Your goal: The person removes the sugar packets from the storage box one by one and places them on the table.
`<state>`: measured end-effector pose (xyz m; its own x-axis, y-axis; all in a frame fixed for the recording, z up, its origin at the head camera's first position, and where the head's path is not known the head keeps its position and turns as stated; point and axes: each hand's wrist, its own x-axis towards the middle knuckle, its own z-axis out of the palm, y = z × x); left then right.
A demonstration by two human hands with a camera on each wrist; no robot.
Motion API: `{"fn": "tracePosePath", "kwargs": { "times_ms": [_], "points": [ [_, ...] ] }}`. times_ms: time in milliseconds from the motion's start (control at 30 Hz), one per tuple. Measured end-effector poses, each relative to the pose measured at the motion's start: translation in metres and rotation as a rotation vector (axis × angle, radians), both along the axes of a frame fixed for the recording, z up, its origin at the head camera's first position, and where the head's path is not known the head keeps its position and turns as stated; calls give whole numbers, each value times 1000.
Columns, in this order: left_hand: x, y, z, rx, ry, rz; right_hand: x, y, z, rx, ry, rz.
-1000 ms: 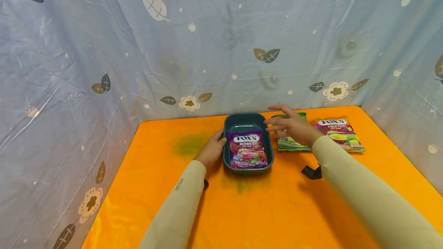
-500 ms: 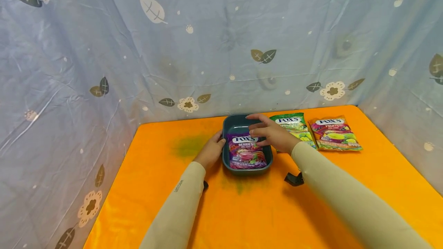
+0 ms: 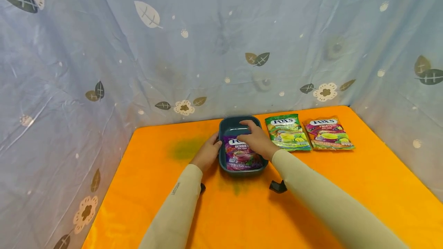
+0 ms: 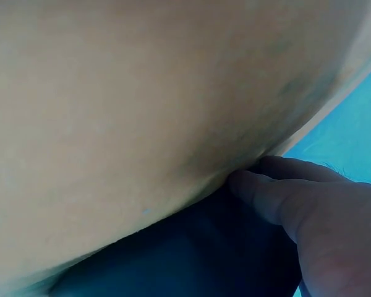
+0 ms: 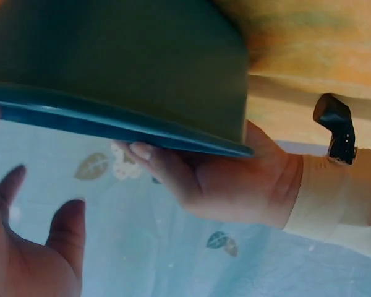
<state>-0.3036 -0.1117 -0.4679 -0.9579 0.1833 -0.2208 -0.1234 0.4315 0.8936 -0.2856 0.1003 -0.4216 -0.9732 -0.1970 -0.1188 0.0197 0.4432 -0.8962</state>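
The bench (image 3: pixel 235 218) has an orange surface and fills the lower part of the frame; a greenish stain lies left of centre and a fainter one below the tray. Light-blue fabric (image 3: pixel 194 57), printed with leaves and flowers, encloses the bench at the rear, left and right.

The dark teal tray (image 3: pixel 229 129) stands on the bench at the centre of the frame. It contains the purple packet (image 3: pixel 243 156), labelled BERRIES; the FOX'S name above is partly covered by fingers. Two packets lie flat to the right of the tray: the green packet (image 3: pixel 288 135), marked FOX'S and apparently SPRING TEA, and, just beside it, the red packet (image 3: pixel 328 135), marked FOX'S FRUITS. Smaller print is not reliably legible, nor is the dark lettering on the left sleeve (image 3: pixel 169 210).

Hands: the left hand (image 3: pixel 207 153) grips the tray's left rim, thumb over the edge. The right hand (image 3: pixel 257 139) is over the tray, fingers spread and slightly bent, gripping nothing; contact with the purple packet cannot be determined
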Motion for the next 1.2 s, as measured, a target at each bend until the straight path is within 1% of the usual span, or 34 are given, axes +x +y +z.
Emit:
{"fn": "tracePosePath", "kwargs": {
  "times_ms": [133, 200, 300, 433, 633, 700, 833, 1067, 1200],
  "points": [
    [1, -3, -3, 2, 7, -8, 0, -11, -6, 111, -12, -82],
    [0, -3, -3, -3, 13, -9, 0, -15, -8, 130, -20, -111],
    [-1, -3, -2, -11, 11, -9, 0, -17, -9, 121, -19, -146],
    [-1, -2, -1, -8, 9, -9, -1, -19, -10, 62, -19, -199],
    [-2, -3, -2, 15, 11, -17, 1, -21, -11, -55, -94, -281],
    [-3, -3, -3, 18, 12, -20, 2, -21, -12, -87, -106, -299],
    [-4, -4, -5, 21, 30, -24, 2, -20, -13, -140, -115, -321],
    [-4, -4, -4, 18, 30, -23, 1, -17, -15, -178, -147, -334],
    [-3, -3, -3, 33, 27, -24, 0, -14, -15, -260, -182, -332]
  ]
}}
